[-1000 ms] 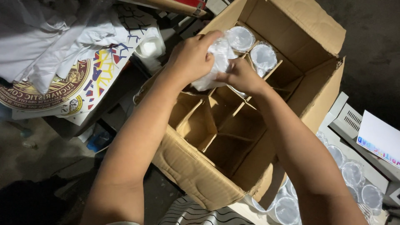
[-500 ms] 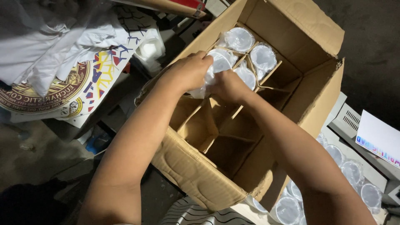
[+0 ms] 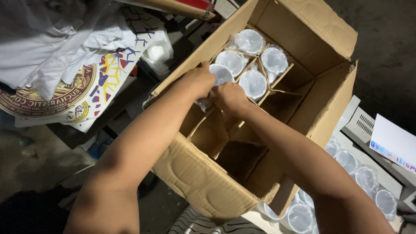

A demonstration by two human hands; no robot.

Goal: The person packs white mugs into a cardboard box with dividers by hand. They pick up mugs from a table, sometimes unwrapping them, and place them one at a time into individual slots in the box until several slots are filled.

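Observation:
An open cardboard box [image 3: 203, 177] with a cardboard divider grid stands tilted in front of me. Several white cups wrapped in clear plastic [image 3: 253, 84] fill the far cells. My left hand [image 3: 197, 80] and my right hand [image 3: 229, 97] both grip one plastic-wrapped white cup [image 3: 220, 73] sitting in a cell by the box's left wall. The near cells [image 3: 240, 158] hold nothing that I can see.
More plastic-wrapped white cups [image 3: 366, 177] lie in a row at the lower right, outside the box. A white device with a printed sheet [image 3: 396, 145] sits at the right. White cloth [image 3: 52, 47] and a printed banner [image 3: 73, 99] lie at the upper left.
Both hands have lowered the wrapped cup from above the box down into a cell beside the other cups.

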